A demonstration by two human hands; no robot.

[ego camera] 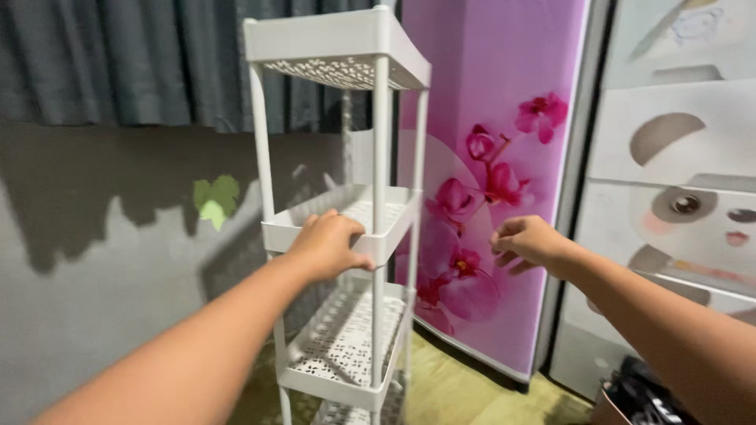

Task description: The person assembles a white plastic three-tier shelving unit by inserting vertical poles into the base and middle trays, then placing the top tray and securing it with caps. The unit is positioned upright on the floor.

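Observation:
A tall white plastic shelf rack (380, 142) with perforated tiers stands in front of me, against a grey wall. My left hand (329, 244) grips the front rim of its second tier, fingers curled over the edge. My right hand (529, 242) hovers in the air to the right of the rack, in front of a pink cabinet, fingers loosely curled and holding nothing. It does not touch the rack.
A pink cabinet (504, 94) with a flower print stands just right of the rack. Farther right is a white drawer unit (677, 157) with a panda picture. Dark curtains (118, 55) hang above the grey wall (94, 260). A dark object (646, 397) lies at the bottom right.

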